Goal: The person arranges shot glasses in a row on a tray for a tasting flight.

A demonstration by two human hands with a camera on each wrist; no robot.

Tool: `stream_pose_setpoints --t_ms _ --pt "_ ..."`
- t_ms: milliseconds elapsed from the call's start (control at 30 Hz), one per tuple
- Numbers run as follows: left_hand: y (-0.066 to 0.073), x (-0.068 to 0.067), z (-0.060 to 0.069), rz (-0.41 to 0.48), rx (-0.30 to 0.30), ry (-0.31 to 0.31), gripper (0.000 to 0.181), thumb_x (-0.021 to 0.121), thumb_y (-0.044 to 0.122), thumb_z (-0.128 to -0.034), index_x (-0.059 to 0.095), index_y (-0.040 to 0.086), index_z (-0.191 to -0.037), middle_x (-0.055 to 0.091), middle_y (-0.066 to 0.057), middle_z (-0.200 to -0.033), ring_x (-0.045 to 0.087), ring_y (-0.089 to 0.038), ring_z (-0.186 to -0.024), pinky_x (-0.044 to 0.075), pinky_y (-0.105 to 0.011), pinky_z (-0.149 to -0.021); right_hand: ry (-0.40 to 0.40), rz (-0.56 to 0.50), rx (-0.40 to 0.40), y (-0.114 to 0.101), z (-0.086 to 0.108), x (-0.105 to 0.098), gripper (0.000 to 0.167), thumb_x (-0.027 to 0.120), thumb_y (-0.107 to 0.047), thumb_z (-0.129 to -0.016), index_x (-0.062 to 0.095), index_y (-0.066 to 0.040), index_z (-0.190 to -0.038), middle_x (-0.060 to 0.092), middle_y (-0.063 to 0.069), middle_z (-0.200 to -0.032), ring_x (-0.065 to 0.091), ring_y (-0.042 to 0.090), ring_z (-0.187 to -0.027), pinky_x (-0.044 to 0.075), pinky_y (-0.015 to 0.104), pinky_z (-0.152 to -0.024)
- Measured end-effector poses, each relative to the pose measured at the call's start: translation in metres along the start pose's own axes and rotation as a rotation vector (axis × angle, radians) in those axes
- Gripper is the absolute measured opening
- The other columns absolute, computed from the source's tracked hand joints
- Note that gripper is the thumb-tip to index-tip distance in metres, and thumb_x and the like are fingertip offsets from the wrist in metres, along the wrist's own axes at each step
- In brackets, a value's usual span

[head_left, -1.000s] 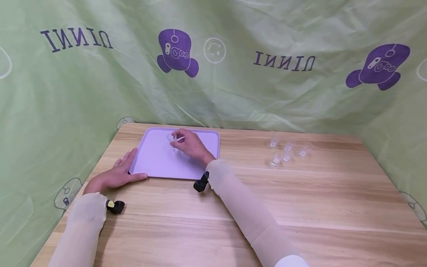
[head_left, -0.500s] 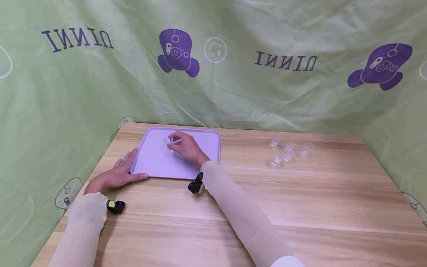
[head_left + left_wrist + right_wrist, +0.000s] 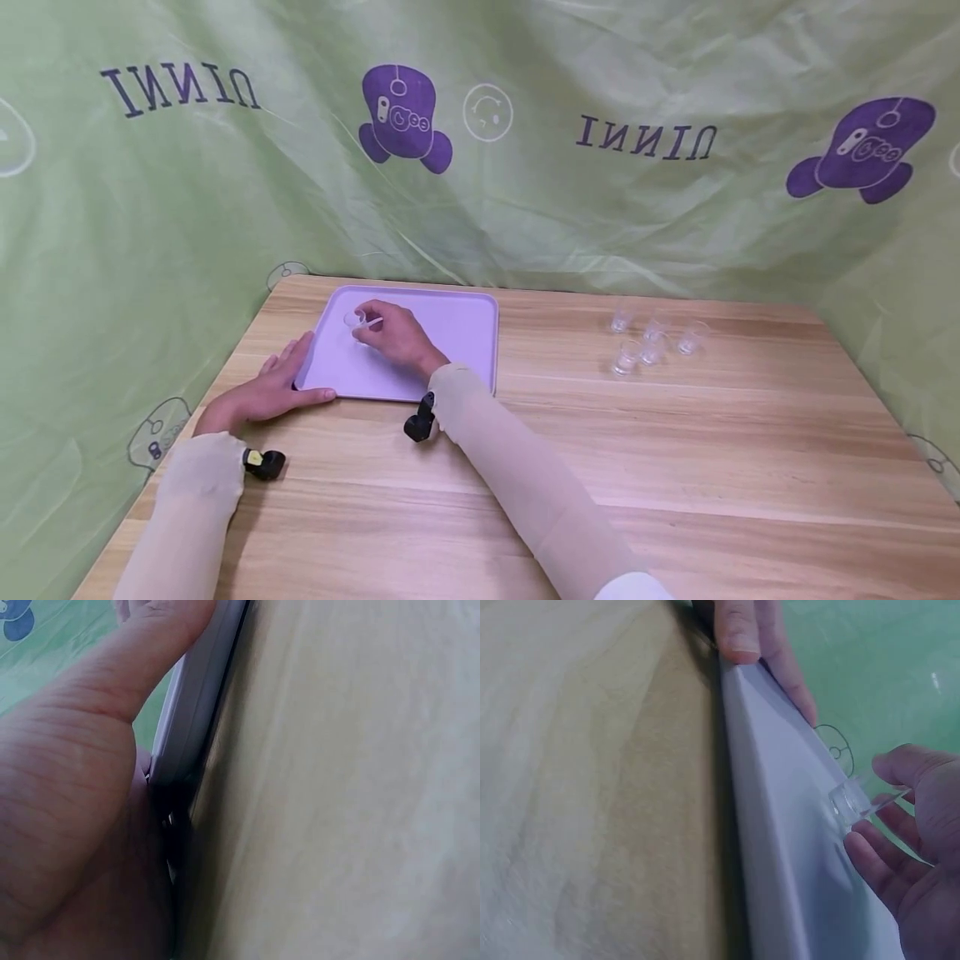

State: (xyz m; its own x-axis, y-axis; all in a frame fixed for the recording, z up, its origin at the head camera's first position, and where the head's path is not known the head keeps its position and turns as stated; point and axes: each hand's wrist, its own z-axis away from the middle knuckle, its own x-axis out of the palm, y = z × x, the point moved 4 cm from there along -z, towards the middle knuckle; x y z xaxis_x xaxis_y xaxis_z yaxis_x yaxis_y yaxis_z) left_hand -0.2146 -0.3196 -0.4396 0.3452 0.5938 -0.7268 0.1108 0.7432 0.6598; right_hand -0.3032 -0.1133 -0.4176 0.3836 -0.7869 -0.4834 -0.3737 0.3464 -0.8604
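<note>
With curled fingertips and thumb my right hand [image 3: 401,337] holds a small clear shot glass [image 3: 355,321] upright over the left part of the lilac tray [image 3: 427,385]. The right wrist view shows the shot glass [image 3: 847,802] with its base close to the tray; whether they touch I cannot tell. A thin pale strip [image 3: 372,322] shows at the fingers, its kind unclear. My left hand [image 3: 270,392] rests spread at the tray's near left corner, thumb along the front edge and fingers along the left side. In the left wrist view the thumb [image 3: 142,667] lies against the tray's rim [image 3: 199,697].
Several more clear shot glasses [image 3: 651,347] stand grouped at the right rear of the wooden table [image 3: 570,433]. A green printed cloth [image 3: 525,217] hangs behind the table and along its sides.
My right hand has carried the shot glass left across the tray, from near its rear middle toward its left side. The left hand and the other glasses have stayed in place.
</note>
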Motion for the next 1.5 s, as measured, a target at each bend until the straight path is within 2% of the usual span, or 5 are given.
stream_pose_setpoints --t_ms 267,467,700,1000,1500 --pt "0.002 0.003 -0.001 -0.01 0.005 0.005 0.115 0.071 0.05 -0.0946 -0.01 0.005 -0.164 -0.007 -0.028 -0.168 -0.014 -0.044 -0.153 -0.011 -0.064 -0.117 0.009 0.024 -0.013 0.004 -0.001 0.01 0.036 0.075 -0.014 -0.097 0.067 -0.006 -0.131 0.071 0.009 -0.12 0.07 0.013 -0.099 0.05 0.014 -0.083" --pt "0.0 0.006 -0.002 -0.001 0.046 0.025 0.116 0.071 0.049 -0.0946 -0.01 0.003 -0.163 -0.006 -0.03 -0.167 -0.015 -0.044 -0.152 -0.015 -0.064 -0.116 0.009 0.016 -0.019 0.003 -0.005 0.019 0.036 0.075 -0.016 -0.097 0.068 -0.008 -0.132 0.071 0.008 -0.12 0.069 0.011 -0.099 0.05 0.013 -0.083" --pt "-0.006 0.01 -0.002 -0.015 -0.012 0.01 0.118 0.069 0.057 -0.0935 -0.011 0.006 -0.163 -0.008 -0.024 -0.169 -0.015 -0.039 -0.154 -0.013 -0.062 -0.118 0.014 0.022 0.006 0.005 -0.006 0.024 0.037 0.075 -0.019 -0.098 0.067 -0.012 -0.133 0.072 0.006 -0.12 0.069 0.01 -0.1 0.051 0.015 -0.083" --pt "-0.001 0.003 -0.003 -0.014 0.037 0.028 0.116 0.069 0.051 -0.0952 -0.011 0.002 -0.162 -0.007 -0.029 -0.167 -0.015 -0.043 -0.153 -0.015 -0.061 -0.118 0.017 0.049 0.035 0.004 -0.011 0.024 0.037 0.074 -0.014 -0.097 0.066 -0.011 -0.134 0.073 0.006 -0.117 0.068 0.008 -0.102 0.049 0.012 -0.086" --pt "0.001 0.001 -0.001 -0.053 -0.03 -0.006 0.117 0.07 0.052 -0.095 -0.013 0.002 -0.162 -0.009 -0.027 -0.168 -0.015 -0.043 -0.153 -0.013 -0.062 -0.118 -0.001 0.174 0.064 0.001 -0.015 0.026 0.032 0.073 -0.017 -0.098 0.068 -0.008 -0.128 0.073 0.002 -0.114 0.065 0.007 -0.102 0.046 0.011 -0.086"
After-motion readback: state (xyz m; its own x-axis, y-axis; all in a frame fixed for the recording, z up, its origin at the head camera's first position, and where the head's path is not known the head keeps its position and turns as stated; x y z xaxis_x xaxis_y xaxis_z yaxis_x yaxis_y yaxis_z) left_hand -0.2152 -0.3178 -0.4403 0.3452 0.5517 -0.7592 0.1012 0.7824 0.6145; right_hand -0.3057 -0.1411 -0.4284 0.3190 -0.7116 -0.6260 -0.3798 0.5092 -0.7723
